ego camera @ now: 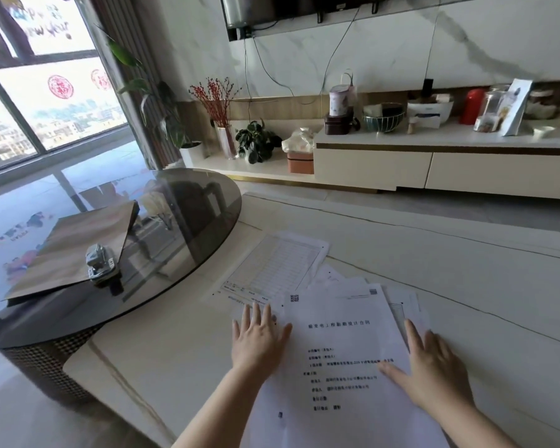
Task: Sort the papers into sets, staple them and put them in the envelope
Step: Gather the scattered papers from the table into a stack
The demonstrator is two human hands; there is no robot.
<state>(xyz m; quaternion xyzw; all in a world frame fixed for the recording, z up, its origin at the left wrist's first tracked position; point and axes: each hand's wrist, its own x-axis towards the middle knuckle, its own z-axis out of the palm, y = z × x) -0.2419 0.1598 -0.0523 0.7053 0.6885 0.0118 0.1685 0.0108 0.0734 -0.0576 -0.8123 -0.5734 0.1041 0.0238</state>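
1. The white marble table fills the near right; a round glass table overlaps its far-left end.
2. A brown envelope lies flat on the glass table, well apart from the hands.
3. The papers lie in a loose, overlapping spread on the marble table, near the person. A title page with a QR code sits on top, and a grid sheet sticks out on the far left.
4. The left hand rests flat on the left side of the spread, fingers straight and grasping nothing.
5. The right hand lies flat on the right side, fingers extended, also grasping nothing.
6. A metal stapler stands on the envelope.
7. Judged from this, sorting is the step in hand: no set is stapled. The next move calls for separating sheets by document, then reaching far left for the stapler.
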